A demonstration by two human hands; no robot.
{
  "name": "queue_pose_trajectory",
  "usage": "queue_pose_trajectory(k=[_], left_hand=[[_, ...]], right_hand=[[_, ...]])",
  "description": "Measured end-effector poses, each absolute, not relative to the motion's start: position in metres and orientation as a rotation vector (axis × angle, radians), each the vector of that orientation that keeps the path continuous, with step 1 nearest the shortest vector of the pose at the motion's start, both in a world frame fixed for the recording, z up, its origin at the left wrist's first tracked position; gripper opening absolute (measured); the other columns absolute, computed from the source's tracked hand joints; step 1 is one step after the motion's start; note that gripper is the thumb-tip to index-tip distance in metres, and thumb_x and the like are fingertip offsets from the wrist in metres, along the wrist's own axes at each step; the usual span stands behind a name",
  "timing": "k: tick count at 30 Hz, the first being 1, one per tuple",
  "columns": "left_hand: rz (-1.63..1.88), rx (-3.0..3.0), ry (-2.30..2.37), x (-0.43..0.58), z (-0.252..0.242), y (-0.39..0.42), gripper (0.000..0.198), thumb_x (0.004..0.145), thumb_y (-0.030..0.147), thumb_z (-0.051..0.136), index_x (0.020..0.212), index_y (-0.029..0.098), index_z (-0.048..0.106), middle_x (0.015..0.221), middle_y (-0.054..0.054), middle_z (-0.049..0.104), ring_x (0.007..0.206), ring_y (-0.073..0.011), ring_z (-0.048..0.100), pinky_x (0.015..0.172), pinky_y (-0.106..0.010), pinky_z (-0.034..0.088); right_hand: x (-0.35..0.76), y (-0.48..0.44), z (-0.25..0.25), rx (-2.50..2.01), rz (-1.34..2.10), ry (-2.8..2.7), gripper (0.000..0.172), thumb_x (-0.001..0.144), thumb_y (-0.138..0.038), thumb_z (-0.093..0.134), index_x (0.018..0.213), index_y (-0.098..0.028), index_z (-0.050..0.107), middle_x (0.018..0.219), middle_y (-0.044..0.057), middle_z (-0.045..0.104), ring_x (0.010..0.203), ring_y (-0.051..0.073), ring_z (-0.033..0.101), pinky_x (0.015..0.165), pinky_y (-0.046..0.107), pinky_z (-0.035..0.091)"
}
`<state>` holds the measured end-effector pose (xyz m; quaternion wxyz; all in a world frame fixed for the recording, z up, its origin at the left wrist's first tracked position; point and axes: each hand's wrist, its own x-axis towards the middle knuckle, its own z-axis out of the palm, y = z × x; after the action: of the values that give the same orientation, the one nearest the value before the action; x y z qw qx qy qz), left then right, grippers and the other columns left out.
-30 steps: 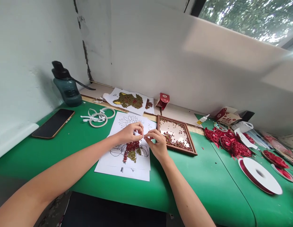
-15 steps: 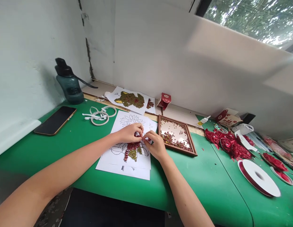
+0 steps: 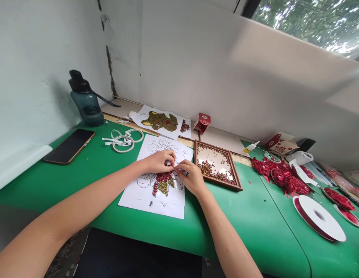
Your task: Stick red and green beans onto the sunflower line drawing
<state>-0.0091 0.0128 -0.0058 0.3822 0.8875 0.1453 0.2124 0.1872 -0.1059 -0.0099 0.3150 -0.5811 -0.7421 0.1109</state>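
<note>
A white sheet with a line drawing of a flower (image 3: 141, 152) lies before me, partly covered with red beans (image 3: 162, 178) and green beans (image 3: 163, 188). Over the top of the red patch, my left hand (image 3: 161, 161) is closed in a pinch, with something dark red showing by its fingers. From the right, my right hand (image 3: 192, 177) meets it, thumb and fingers pinched close to the left fingertips. Whatever is between the fingertips is too small to make out. Just right of that hand stands a brown-framed tray (image 3: 239, 181) with loose red and green beans (image 3: 207, 168).
Behind lies a finished-looking bean picture (image 3: 163, 121) beside a small red box (image 3: 202, 122). White rings (image 3: 123, 143), a phone (image 3: 70, 146) and a bottle (image 3: 88, 104) are at left. Glue (image 3: 251, 147), red ribbon pieces (image 3: 293, 181) and a ribbon spool (image 3: 320, 218) lie at right.
Both hands stay pinched together over the red beans, with only slight finger movement. The whole view has shifted a little.
</note>
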Motion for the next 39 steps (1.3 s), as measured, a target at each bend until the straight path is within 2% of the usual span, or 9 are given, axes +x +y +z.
queue_pose_trajectory(k=[9, 17, 27, 39], left_hand=[[0.532, 2.252, 0.391, -0.0102, -0.0063, 0.0132, 0.009, 0.086, 0.017, 0.063, 0.087, 0.021, 0.071, 0.114, -0.005, 0.063, 0.101, -0.021, 0.064, 0.089, -0.035, 0.05], [0.569, 2.255, 0.423, -0.0089, -0.011, 0.0161, 0.022, 0.085, 0.008, 0.054, 0.098, 0.022, 0.064, 0.108, -0.002, 0.063, 0.089, -0.0172, 0.061, 0.082, -0.032, 0.048], [0.562, 2.28, 0.416, -0.0089, -0.0096, 0.0155, 0.022, 0.085, 0.009, 0.052, 0.095, 0.021, 0.066, 0.107, -0.003, 0.064, 0.091, -0.0187, 0.062, 0.08, -0.032, 0.047], [0.541, 2.278, 0.419, -0.0096, -0.008, 0.0148, 0.022, 0.085, 0.009, 0.051, 0.094, 0.021, 0.066, 0.106, -0.004, 0.064, 0.092, -0.0192, 0.062, 0.081, -0.033, 0.048]], right_hand=[[0.187, -0.106, -0.0105, -1.521, 0.303, -1.96, 0.022, 0.09, -0.009, 0.066, 0.094, -0.025, 0.08, 0.097, 0.003, 0.074, 0.081, 0.016, 0.069, 0.073, 0.028, 0.05], [0.1868, -0.1068, -0.0086, -1.506, 0.314, -1.988, 0.023, 0.09, -0.009, 0.066, 0.096, -0.026, 0.081, 0.098, 0.003, 0.075, 0.084, 0.017, 0.07, 0.076, 0.029, 0.052], [0.1853, -0.1079, -0.006, -1.485, 0.279, -2.038, 0.022, 0.096, -0.016, 0.065, 0.1, -0.028, 0.083, 0.1, 0.004, 0.076, 0.085, 0.018, 0.071, 0.074, 0.029, 0.052], [0.1842, -0.109, -0.0048, -1.484, 0.261, -2.053, 0.023, 0.096, -0.015, 0.063, 0.099, -0.027, 0.083, 0.1, 0.005, 0.076, 0.084, 0.017, 0.07, 0.073, 0.029, 0.052]])
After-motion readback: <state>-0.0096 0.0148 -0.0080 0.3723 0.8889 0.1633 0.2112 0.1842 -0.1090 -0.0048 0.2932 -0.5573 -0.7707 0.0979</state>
